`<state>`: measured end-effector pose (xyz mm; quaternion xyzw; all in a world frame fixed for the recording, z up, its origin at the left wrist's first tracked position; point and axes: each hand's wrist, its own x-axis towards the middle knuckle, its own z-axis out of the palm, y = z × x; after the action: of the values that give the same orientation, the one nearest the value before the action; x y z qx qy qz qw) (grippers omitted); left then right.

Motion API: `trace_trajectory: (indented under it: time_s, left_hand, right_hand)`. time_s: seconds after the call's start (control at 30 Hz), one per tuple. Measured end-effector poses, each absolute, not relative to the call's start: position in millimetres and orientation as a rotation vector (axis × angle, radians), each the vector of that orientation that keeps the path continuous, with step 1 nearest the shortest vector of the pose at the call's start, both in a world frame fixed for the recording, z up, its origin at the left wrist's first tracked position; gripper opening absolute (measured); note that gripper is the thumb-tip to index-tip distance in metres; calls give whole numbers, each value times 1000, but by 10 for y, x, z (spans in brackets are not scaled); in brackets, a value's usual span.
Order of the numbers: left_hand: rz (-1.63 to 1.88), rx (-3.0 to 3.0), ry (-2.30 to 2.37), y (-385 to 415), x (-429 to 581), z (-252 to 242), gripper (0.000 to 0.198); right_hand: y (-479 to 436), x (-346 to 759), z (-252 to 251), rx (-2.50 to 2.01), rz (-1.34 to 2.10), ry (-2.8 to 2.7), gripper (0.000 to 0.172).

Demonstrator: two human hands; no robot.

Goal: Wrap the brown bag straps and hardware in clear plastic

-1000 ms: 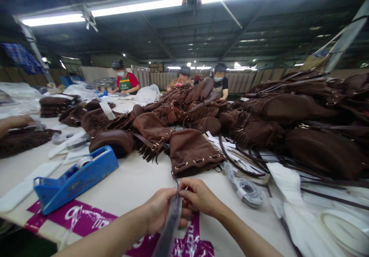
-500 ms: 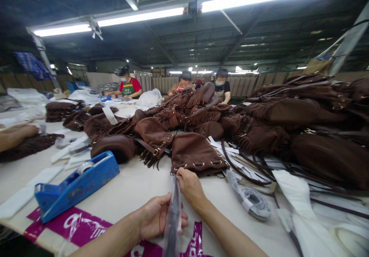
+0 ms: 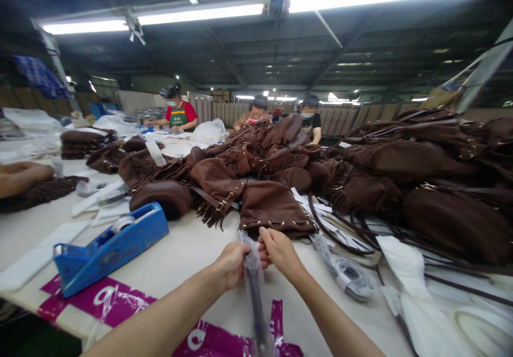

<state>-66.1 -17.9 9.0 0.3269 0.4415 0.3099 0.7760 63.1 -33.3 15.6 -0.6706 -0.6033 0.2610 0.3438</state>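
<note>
A dark strap in a clear plastic sleeve (image 3: pixel 256 298) runs from between my hands down to the bottom edge of the view. My left hand (image 3: pixel 233 265) is closed on the sleeve's left side near its upper end. At the sleeve's right side, my right hand (image 3: pixel 276 247) has its fingers pinched together by the plastic; its fingertips partly hide what they grip. Just beyond my hands lies a brown bag (image 3: pixel 274 207) with gold eyelets along its near edge. A coiled strap in plastic (image 3: pixel 352 279) rests to the right.
A blue tape dispenser (image 3: pixel 112 247) stands at the left on purple printed plastic (image 3: pixel 120 301). Brown fringed bags (image 3: pixel 264 148) are heaped behind and to the right. White paper strips (image 3: pixel 320 212) lie beside them. Another person's hand (image 3: pixel 24 178) is at the far left; three people work beyond.
My left hand has moved up and closed around the sleeve near its top. My right hand has shifted slightly right. The view has tilted a little.
</note>
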Motion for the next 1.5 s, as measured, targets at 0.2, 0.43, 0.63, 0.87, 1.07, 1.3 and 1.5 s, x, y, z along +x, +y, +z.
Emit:
trace_trajectory:
  time_s: [0.2, 0.43, 0.63, 0.87, 1.07, 1.3, 1.5]
  left_hand:
    - [615, 720, 966, -131, -466, 136, 27]
    - [522, 1401, 983, -257, -763, 247, 39]
    - [688, 2300, 378, -485, -762, 464, 44]
    - [629, 2399, 320, -564, -90, 309, 23]
    - [645, 2276, 315, -553, 19, 321, 18]
    - [749, 2213, 399, -538, -5, 386, 28]
    - [505, 1650, 303, -562, 75, 394, 38]
  right_hand:
    - [-1165, 823, 156, -1258, 1693, -1044, 50]
    - [-1281, 953, 132, -1102, 1813, -630, 42]
    - [-1585, 1147, 345, -881, 1931, -626, 35]
    - [-1965, 1495, 279, -834, 1819, -668, 43]
    - [-2138, 1490, 337, -781, 1671, -706, 45]
    - [-1829, 1367, 383, -930, 965, -573, 45]
    - [-1395, 1323, 232, -1244, 373, -1064, 44]
